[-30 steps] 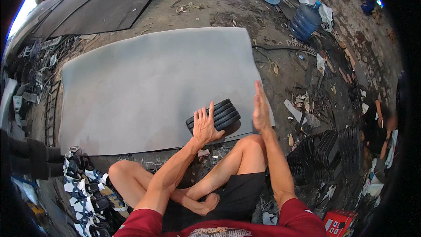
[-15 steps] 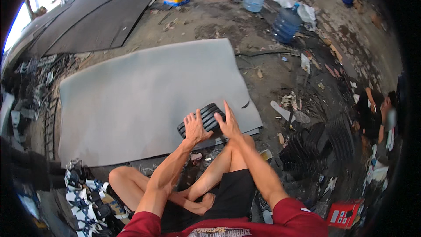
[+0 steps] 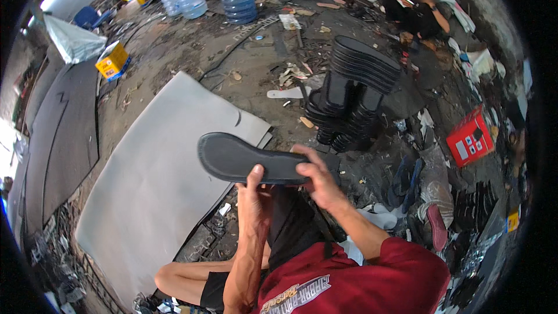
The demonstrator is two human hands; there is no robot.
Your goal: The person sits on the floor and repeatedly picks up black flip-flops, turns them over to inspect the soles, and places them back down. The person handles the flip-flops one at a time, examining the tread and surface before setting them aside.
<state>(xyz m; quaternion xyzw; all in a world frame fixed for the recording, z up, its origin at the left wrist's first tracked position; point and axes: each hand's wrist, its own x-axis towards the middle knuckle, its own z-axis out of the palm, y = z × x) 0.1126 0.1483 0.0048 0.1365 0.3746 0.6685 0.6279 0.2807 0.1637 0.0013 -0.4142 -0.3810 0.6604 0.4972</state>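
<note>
In front of me a black shoe sole (image 3: 232, 157) lies flat across both hands, its wide rounded end pointing left. My left hand (image 3: 254, 195) grips its near edge from below, thumb pressed on the upper face. At the sole's right end my right hand (image 3: 319, 180) is closed round it, thumb on top. Whether more soles lie beneath this one is hidden. Beyond my right hand stands a piled stack of black soles (image 3: 363, 67), with further bundles under it. To the left, a large grey sheet (image 3: 151, 163) spreads over the ground.
A red box (image 3: 471, 139) sits at the right. Large blue water bottles (image 3: 237, 0) and a yellow box (image 3: 113, 61) stand farther off. Dark sheets (image 3: 64, 139) lie at far left. A person (image 3: 415, 6) crouches at the far right. Scraps litter the dirty floor.
My view and body have turned right, towards the stacked soles. The hands lifted away from the grey sheet, where they held a bundle of soles on edge; now a sole's flat face shows.
</note>
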